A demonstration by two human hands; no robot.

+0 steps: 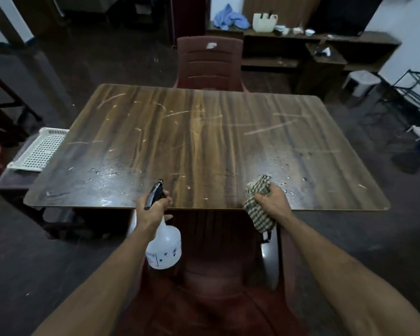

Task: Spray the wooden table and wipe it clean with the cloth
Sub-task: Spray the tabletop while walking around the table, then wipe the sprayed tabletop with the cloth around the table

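My left hand [153, 209] gripped a translucent white plastic spray bottle [164, 248] with a black trigger at the near edge of the scratched brown wooden worktop [204, 141]. My right hand [272, 204] clutched a bunched green-and-cream checked cloth [258, 197] on that same edge, beside scattered droplets.

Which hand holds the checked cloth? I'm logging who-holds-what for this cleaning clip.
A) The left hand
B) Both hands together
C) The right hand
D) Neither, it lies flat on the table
C: the right hand grips the bunched checked cloth at the near edge of the wooden table, while the left hand holds the spray bottle.
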